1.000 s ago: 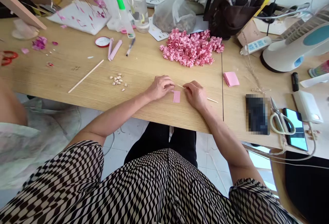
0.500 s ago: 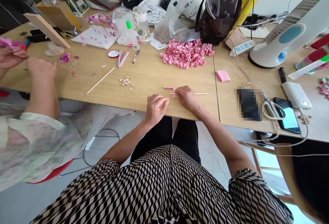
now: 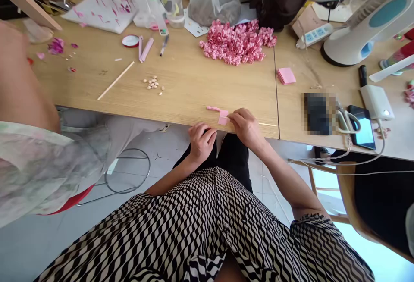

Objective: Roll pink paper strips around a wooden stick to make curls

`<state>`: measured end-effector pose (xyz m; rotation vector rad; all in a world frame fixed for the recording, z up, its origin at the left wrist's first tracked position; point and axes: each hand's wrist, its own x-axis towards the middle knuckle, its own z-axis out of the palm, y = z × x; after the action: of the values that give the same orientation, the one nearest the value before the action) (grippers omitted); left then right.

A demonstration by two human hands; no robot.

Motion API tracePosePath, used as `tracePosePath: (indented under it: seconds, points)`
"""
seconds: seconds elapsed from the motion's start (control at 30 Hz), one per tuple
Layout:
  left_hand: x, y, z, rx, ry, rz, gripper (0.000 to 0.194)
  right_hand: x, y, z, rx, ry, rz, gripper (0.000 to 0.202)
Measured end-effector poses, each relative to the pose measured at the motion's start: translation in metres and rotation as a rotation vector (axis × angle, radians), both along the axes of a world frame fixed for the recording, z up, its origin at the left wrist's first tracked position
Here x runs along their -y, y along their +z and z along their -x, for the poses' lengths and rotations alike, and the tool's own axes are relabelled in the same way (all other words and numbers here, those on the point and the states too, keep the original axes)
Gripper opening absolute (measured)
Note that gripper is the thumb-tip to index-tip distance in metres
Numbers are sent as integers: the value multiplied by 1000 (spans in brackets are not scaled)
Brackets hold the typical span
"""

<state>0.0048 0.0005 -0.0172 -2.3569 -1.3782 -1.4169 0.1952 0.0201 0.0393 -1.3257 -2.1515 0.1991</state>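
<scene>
My right hand (image 3: 248,130) pinches a thin wooden stick (image 3: 268,124) close to one end. The stick's tip lies over a small pink square (image 3: 222,120) on the table, and its long end sticks out to the right beyond the hand. A short, ridged pink strip (image 3: 212,108) lies at the square's upper left corner. My left hand (image 3: 202,143) is at the table's front edge, left of the square, with its fingers curled and the thumb against the forefinger. Whatever it may hold is too small to make out.
A pile of pink curled pieces (image 3: 236,45) lies at the back. Pale nuts or seeds (image 3: 153,83) and another stick (image 3: 115,80) lie to the left, near a co-worker's arm (image 3: 22,79). On the right are a stack of pink squares (image 3: 286,76), scissors (image 3: 347,121) and a phone (image 3: 364,129).
My right hand has drawn back to the right with the stick, uncovering the pink square. My left hand stays curled by the edge. The view has tilted downward.
</scene>
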Motion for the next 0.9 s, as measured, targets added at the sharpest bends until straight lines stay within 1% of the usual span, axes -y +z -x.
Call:
tracePosePath:
  seconds: [0.03, 0.1, 0.23, 0.37, 0.5, 0.6, 0.7, 0.8, 0.9]
  points:
    - [-1, -1, -1, -2, 9, -4, 7, 0, 0, 1, 13, -37, -4, 28]
    - [-2, -4, -3, -13, 27, -11, 7, -2, -3, 4, 56, -65, 6, 28]
    - [-2, -6, -2, -9, 49, -14, 7, -6, -7, 9, 173, -37, 17, 29]
    - [4, -6, 1, 17, 60, 10, 9, 2, -8, 8, 241, 25, 31, 30]
    - [10, -6, 1, 89, 38, 12, 9, 13, -5, 4, 181, 56, 65, 32]
    - [14, -8, -1, 139, 6, 28, 9, 18, -2, 3, 97, 32, 74, 33]
    - [16, -11, -3, 102, -8, 68, 10, 22, -1, 5, 53, 11, 80, 32]
    - [16, -13, -4, 51, -3, 107, 11, 24, -3, 6, 56, 25, 87, 32]
    - [15, -13, -5, 87, -16, 142, 11, 25, -6, 7, 69, 20, 86, 31]
